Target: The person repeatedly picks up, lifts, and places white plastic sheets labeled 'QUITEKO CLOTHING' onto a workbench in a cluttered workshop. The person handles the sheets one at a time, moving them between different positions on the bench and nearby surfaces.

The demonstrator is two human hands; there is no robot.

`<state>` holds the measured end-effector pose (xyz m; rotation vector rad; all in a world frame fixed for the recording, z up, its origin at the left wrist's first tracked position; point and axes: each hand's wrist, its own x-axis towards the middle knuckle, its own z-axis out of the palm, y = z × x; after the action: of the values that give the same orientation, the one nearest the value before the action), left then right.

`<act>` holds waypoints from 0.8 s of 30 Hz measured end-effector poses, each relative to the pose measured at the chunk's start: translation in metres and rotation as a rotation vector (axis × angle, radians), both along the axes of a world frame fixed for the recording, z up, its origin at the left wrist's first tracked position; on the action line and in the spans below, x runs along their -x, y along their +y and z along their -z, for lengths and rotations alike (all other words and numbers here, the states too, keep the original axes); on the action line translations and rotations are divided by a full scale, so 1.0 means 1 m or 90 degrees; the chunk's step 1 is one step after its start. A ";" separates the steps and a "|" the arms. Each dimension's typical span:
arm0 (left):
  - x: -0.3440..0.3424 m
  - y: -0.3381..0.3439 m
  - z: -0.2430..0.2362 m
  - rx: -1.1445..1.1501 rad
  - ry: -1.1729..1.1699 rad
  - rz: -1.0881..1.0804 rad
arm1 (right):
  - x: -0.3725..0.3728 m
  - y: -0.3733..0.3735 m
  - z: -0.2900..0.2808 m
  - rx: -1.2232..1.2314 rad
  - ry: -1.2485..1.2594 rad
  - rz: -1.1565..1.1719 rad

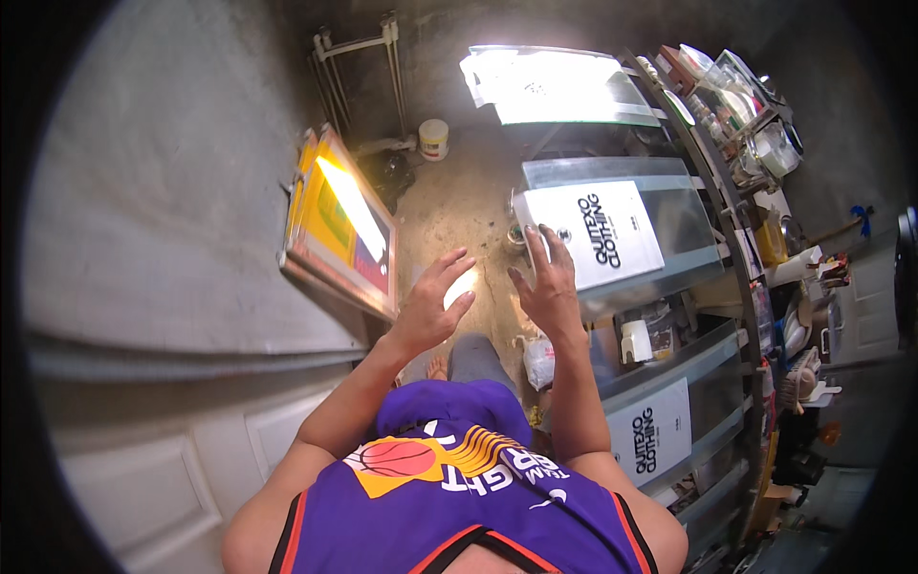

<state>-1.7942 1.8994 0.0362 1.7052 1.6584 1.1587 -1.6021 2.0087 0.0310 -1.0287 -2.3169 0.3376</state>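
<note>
Hands, two, well apart from each other. Right hand (552, 292): thumb parted from loosely spread fingers, the fingertips over the left edge of the white sheet; contact cannot be told. Left hand (427, 311): fingers spread, thumb apart, in mid-air over the floor (449, 215). White sheet (631, 251), one, black lettering, flat, under and right of the right hand's fingers. Flat panel (690, 253), one, greyish, beneath that sheet. Plastic bag (538, 364), white, just below the right hand. White container (635, 341), right of the right hand, lower. Framed screens (337, 212), yellow areas, leaning left of the left hand. Second sheet (675, 421), similar lettering, farther below right. Bucket (433, 140), white, beyond both hands. Upper panel (622, 96), glare-lit, beyond the right hand
</note>
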 end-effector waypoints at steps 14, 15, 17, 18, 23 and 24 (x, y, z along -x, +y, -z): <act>0.121 0.323 0.042 0.026 0.022 0.133 | 0.108 0.292 0.040 0.016 0.009 0.137; 0.127 0.343 0.042 0.035 0.027 0.142 | 0.113 0.309 0.039 0.021 0.009 0.141; 0.144 0.381 0.042 0.053 0.028 0.157 | 0.126 0.337 0.035 0.037 0.005 0.153; 0.152 0.400 0.044 0.058 0.029 0.164 | 0.132 0.349 0.034 0.035 -0.001 0.161; 0.193 0.496 0.059 0.088 0.030 0.231 | 0.158 0.406 0.033 0.049 -0.018 0.241; 0.201 0.517 0.061 0.092 0.039 0.247 | 0.162 0.415 0.035 0.053 -0.017 0.264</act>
<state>-1.9954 2.4163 -0.0244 1.8753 1.3276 0.7920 -1.7643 2.4238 -0.0043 -1.5258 -2.0573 0.2553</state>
